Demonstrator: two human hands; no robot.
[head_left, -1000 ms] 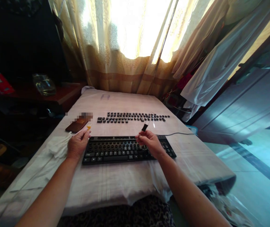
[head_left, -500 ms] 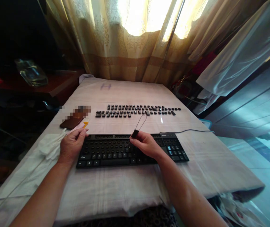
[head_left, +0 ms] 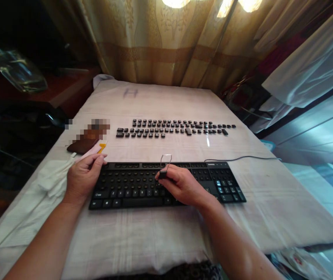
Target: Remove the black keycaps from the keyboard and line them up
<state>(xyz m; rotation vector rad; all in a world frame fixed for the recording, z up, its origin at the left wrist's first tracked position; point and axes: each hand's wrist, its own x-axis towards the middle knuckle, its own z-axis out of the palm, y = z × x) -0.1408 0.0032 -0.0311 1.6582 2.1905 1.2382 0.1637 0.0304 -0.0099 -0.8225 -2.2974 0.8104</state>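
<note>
The surface is covered with a pale cloth. On it lies a black keyboard, and beyond this, small black keycaps in rows. A thin cable goes rightward. At left are a brown object, partly pixelated, and crumpled white fabric.

1. The bare right hand is moving leftward over the black plastic keyboard.
2. The black-handled, thin-wire loop tool is slanting less to the right.
3. The camera is tilting down, showing less of the sunlit, patterned gold curtain.
</note>
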